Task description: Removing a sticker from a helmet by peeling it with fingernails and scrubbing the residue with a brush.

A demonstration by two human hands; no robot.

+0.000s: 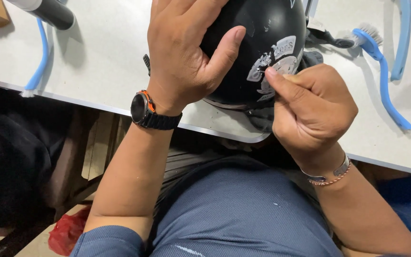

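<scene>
A glossy black helmet with a partly peeled white sticker rests on the white table at its near edge. My left hand, with a black and orange watch on the wrist, lies over the helmet's left side with the thumb pressed on the shell. My right hand is closed into a fist next to the sticker. Its thumbnail touches the sticker's edge. Bracelets sit on the right wrist.
Two blue long-handled brushes lie on the table to the right, another blue brush on the left beside a black and white cylinder. A red bag lies on the floor below.
</scene>
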